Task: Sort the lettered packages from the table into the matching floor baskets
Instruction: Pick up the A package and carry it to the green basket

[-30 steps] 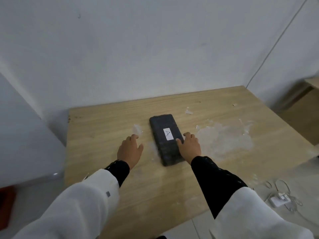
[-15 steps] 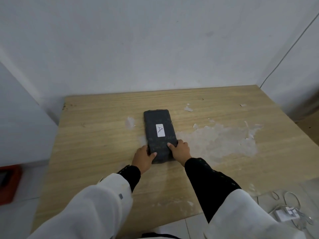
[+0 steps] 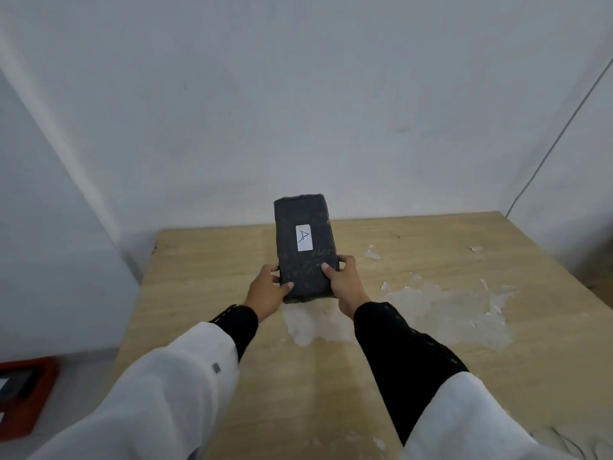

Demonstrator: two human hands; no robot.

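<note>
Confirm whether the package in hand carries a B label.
No: the white label on the dark package held by both hands reads A.

Plain pale grey-white walls (image 3: 298,94) meet in corners L & R; thin cable (image 3: 557,141) runs diagonally down R wall. Light wood-grain surface (image 3: 431,376) w/ white flaky patches (image 3: 447,307). Red-orange item (image 3: 30,393) on floor, bottom L. Light soft, even.

Bare indoor workroom: plain white walls (image 3: 298,94), a worn wooden table (image 3: 431,376) with flaking white patches, a cable (image 3: 560,134) on the wall.
</note>
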